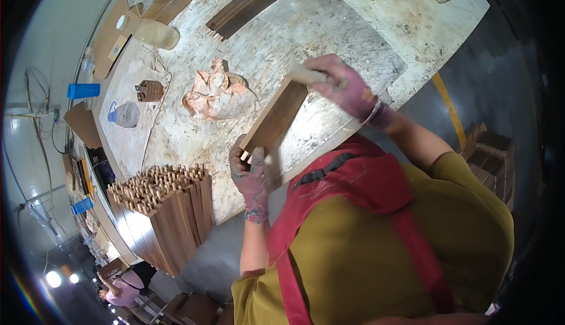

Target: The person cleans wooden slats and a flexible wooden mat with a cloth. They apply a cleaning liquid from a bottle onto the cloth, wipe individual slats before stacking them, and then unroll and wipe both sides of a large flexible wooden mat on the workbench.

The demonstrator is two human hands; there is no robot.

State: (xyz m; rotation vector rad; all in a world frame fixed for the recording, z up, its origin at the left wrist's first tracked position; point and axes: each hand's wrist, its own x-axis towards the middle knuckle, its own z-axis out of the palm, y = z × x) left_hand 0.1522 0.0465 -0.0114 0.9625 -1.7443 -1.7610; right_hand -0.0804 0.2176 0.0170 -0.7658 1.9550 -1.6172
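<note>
A brown wooden board [275,116] with short pale dowels [245,156] at its near end lies slantwise in front of me, above the worktable [347,37]. My left hand [252,178], in a stained pinkish glove, is closed round the dowel end. My right hand [344,87], gloved in pink with a floral pattern, grips a whitish pad or folded cloth [305,73] against the board's far end. The pad is slightly blurred, so I cannot tell its exact kind. To the left of the board sits a crumpled, orange-stained pale cloth [218,92].
Many dowelled boards [176,219] stand bundled upright at the table's left edge. Another row of boards [247,8] lies at the back. A capped plastic bottle [150,32], a ridged brown block [150,91] and a blue cup [83,91] are left. A person [122,290] is in the distance.
</note>
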